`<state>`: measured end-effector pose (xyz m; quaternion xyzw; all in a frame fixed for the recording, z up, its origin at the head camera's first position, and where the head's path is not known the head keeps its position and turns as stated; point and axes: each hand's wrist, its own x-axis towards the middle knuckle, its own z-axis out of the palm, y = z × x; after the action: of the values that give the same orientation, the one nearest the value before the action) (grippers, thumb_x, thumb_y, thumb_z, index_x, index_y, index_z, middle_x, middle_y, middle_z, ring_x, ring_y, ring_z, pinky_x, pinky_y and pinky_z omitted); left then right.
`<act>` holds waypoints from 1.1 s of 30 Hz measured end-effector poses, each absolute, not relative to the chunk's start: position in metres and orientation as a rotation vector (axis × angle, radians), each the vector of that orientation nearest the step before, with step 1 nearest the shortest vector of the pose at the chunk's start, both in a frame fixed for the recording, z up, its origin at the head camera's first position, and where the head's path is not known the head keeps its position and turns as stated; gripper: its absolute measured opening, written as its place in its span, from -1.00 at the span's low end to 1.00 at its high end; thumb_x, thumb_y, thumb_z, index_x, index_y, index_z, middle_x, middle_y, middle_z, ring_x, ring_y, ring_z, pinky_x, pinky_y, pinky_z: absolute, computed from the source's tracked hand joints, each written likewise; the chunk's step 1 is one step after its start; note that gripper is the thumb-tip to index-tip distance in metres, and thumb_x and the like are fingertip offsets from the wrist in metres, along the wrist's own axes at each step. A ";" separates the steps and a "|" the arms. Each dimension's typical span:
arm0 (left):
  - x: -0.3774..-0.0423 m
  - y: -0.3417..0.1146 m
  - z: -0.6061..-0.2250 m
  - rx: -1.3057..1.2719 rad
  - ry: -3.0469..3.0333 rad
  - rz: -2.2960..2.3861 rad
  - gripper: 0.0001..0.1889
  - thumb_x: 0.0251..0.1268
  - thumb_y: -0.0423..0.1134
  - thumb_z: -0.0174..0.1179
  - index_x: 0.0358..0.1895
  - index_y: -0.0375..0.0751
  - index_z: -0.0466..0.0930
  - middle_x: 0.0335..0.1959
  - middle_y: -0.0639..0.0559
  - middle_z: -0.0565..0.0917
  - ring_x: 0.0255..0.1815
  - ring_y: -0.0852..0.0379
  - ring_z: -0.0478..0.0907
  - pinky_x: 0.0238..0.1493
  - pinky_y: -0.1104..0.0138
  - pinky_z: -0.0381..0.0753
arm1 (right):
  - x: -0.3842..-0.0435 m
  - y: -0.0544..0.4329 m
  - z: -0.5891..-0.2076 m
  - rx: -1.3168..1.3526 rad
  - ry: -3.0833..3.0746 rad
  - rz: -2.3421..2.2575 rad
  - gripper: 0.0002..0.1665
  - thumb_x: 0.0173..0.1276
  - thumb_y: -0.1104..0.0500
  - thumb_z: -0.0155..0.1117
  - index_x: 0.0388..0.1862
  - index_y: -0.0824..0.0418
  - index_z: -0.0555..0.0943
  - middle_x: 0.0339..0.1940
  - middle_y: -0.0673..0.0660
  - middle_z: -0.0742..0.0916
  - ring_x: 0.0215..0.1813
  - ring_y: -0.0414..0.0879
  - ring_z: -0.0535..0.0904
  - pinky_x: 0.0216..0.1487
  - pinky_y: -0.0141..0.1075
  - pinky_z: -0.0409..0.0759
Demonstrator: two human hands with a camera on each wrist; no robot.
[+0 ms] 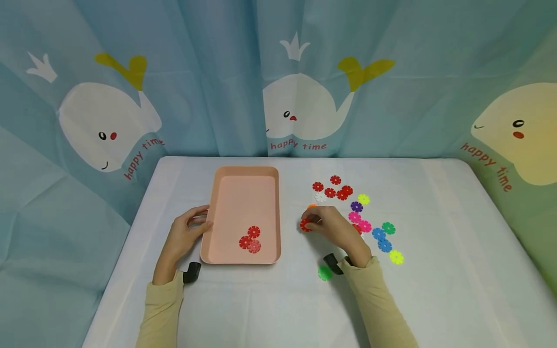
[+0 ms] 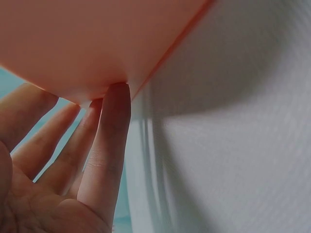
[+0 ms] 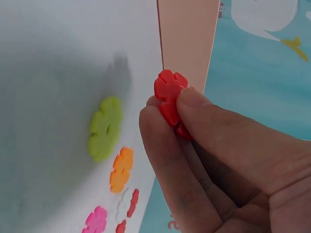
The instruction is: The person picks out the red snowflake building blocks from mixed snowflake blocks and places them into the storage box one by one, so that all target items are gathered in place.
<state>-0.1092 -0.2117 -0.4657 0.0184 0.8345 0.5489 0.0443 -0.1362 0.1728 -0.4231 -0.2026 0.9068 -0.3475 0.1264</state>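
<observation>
My right hand (image 1: 332, 227) pinches a red snowflake disc (image 3: 168, 94) between thumb and fingers, to the right of the pink tray (image 1: 214, 203). The disc is held above the white table surface, partly covered by the thumb. At the tray's left side is my left hand (image 1: 183, 237), its fairly straight fingers (image 2: 109, 141) touching the outer wall. Several red and pinkish discs (image 1: 254, 232) lie together in the tray's near right part. Below the right hand, its wrist view shows a yellow-green disc (image 3: 106, 128) and an orange disc (image 3: 121, 170).
Several red discs (image 1: 330, 193) lie behind the right hand with a white one (image 1: 320, 197). Purple (image 1: 357, 207), pink (image 1: 364, 226), blue (image 1: 385, 245), green (image 1: 388, 228) and yellow (image 1: 396, 257) discs spread right of it. A green disc (image 1: 324, 273) lies near the right wrist.
</observation>
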 end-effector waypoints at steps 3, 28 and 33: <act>-0.109 -0.212 -0.466 0.052 2.556 1.668 -0.45 0.37 -0.24 0.28 0.38 -0.29 0.41 0.31 -0.26 0.51 0.20 -0.20 0.56 0.03 0.55 0.48 | -0.135 0.169 -0.422 -0.593 2.634 -1.021 -0.88 0.25 0.36 0.42 -0.23 0.27 0.70 -0.32 0.05 0.76 -0.20 -0.10 0.69 -0.03 -0.15 0.69; -0.109 -0.212 -0.464 0.064 2.532 1.702 -0.42 0.37 -0.26 0.27 0.40 -0.34 0.37 0.33 -0.30 0.48 0.22 -0.22 0.55 0.01 0.60 0.46 | -0.132 0.137 -0.411 -0.673 2.605 -1.059 -0.88 0.25 0.34 0.43 -0.23 0.25 0.72 -0.33 0.03 0.77 -0.25 -0.17 0.69 -0.13 -0.28 0.69; -0.110 -0.212 -0.466 0.064 2.537 1.697 -0.42 0.38 -0.27 0.27 0.40 -0.36 0.37 0.33 -0.32 0.48 0.22 -0.23 0.55 0.01 0.59 0.46 | -0.132 0.133 -0.411 -0.695 2.611 -1.047 -0.88 0.27 0.35 0.41 -0.21 0.27 0.71 -0.32 0.04 0.78 -0.24 -0.16 0.69 -0.12 -0.28 0.69</act>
<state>-0.1096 -0.2121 -0.4656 0.0211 0.8302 0.5553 0.0445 -0.1323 0.1331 -0.4112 -0.2380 0.8944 -0.3586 0.1218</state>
